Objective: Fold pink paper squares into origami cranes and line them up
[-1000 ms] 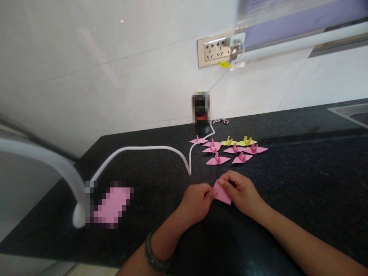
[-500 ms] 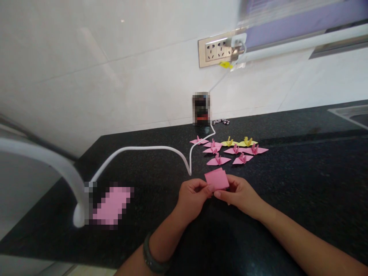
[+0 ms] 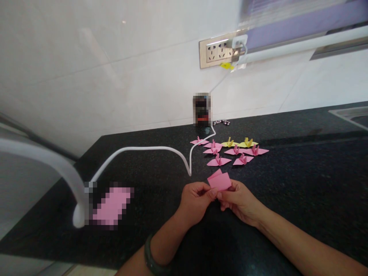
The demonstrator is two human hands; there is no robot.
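A folded piece of pink paper (image 3: 220, 181) is held up between both hands over the black countertop (image 3: 155, 168). My left hand (image 3: 197, 201) pinches its lower left edge between thumb and fingers; a dark bangle circles that wrist. My right hand (image 3: 240, 201) grips the lower right edge, thumb in front and fingers partly hidden behind. One flap of the paper stands apart at the upper left. Just beyond lie several folded pink paper cranes (image 3: 219, 161) and two yellow paper cranes (image 3: 247, 143), wings spread.
A white cable (image 3: 149, 148) loops across the counter to a blurred dark device (image 3: 202, 109) against the wall. Pink paper (image 3: 113, 205), pixelated, lies at left beside a thick white curved tube (image 3: 54, 165). A wall socket (image 3: 212, 51) holds plugs. A sink edge (image 3: 345, 113) shows at right.
The pink paper has turned slightly and shifted a little right, and its upper left flap stands further apart. Both hands keep hold; my right fingers have curled further underneath.
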